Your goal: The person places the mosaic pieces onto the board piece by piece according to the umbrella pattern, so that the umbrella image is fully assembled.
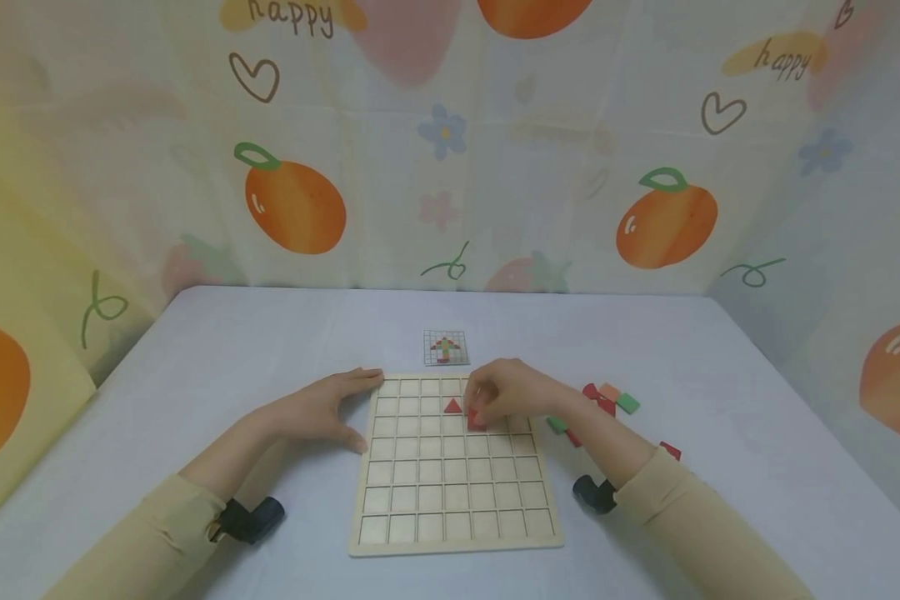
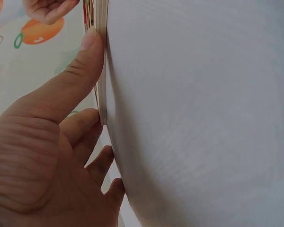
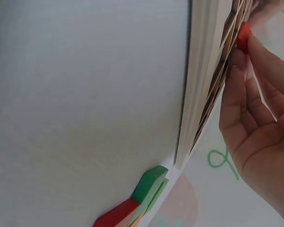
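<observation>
A wooden grid board [image 1: 417,472] lies on the white table, with a red triangle [image 1: 452,407] in one of its upper cells. My right hand [image 1: 513,390] pinches a red piece [image 1: 476,421] just right of that triangle; the right wrist view shows the red piece [image 3: 244,37] between the fingers and thumb of the right hand [image 3: 262,113]. At the board's left edge, the spread left hand [image 1: 311,410] touches the rim with thumb and fingers. In the left wrist view the thumb of the left hand [image 2: 52,127] rests against the board's side [image 2: 102,61].
A small pattern card [image 1: 446,348] lies behind the board. Several loose pieces lie right of the board, among them a green one [image 1: 627,403] and a red one [image 1: 671,451], partly around the right forearm. A printed curtain [image 1: 480,167] hangs behind the table.
</observation>
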Available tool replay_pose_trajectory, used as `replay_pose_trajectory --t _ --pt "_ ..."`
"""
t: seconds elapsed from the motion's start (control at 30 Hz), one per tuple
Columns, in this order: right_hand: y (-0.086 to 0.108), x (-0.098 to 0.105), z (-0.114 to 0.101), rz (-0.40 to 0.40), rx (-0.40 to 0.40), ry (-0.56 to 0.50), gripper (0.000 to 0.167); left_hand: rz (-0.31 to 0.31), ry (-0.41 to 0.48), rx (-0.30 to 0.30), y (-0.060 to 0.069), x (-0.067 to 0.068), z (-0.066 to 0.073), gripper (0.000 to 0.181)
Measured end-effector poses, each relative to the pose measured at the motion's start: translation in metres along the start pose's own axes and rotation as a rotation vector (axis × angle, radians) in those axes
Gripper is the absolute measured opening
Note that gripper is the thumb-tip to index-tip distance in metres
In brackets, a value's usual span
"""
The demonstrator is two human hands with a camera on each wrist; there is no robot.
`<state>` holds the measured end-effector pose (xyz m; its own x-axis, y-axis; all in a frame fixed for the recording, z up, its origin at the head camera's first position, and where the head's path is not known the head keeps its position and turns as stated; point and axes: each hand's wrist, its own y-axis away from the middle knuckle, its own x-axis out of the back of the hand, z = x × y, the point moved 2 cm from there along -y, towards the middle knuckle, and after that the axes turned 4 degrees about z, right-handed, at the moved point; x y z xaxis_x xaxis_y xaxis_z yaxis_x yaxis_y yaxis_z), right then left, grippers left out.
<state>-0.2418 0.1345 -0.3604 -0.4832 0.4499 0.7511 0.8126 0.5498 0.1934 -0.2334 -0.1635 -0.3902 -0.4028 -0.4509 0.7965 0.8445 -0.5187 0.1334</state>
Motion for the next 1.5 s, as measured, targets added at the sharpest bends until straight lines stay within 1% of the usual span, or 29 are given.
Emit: replay_pose_trajectory --t 0.27,0.73,1.23,1.37,1.5 --pt "0.002 -0.002 -0.003 -0.003 0.042 0.045 0.012 0.001 -0.005 0.000 0.000 0.000 0.001 0.103" --pt "0.003 -0.003 -0.005 0.008 0.061 0.070 0.011 0.003 0.000 0.005 0.001 0.000 0.001 0.102" --pt "0.001 -0.003 -0.001 0.020 0.041 0.079 0.013 -0.003 -0.012 0.008 0.000 0.000 0.001 0.103" --pt "0.003 0.002 0.000 0.026 0.025 0.062 0.014 -0.006 -0.013 0.014 0.000 0.001 0.002 0.103" --pt "0.007 0.010 0.003 0.048 0.008 0.059 0.013 -0.004 -0.018 0.015 0.000 0.001 0.002 0.102"
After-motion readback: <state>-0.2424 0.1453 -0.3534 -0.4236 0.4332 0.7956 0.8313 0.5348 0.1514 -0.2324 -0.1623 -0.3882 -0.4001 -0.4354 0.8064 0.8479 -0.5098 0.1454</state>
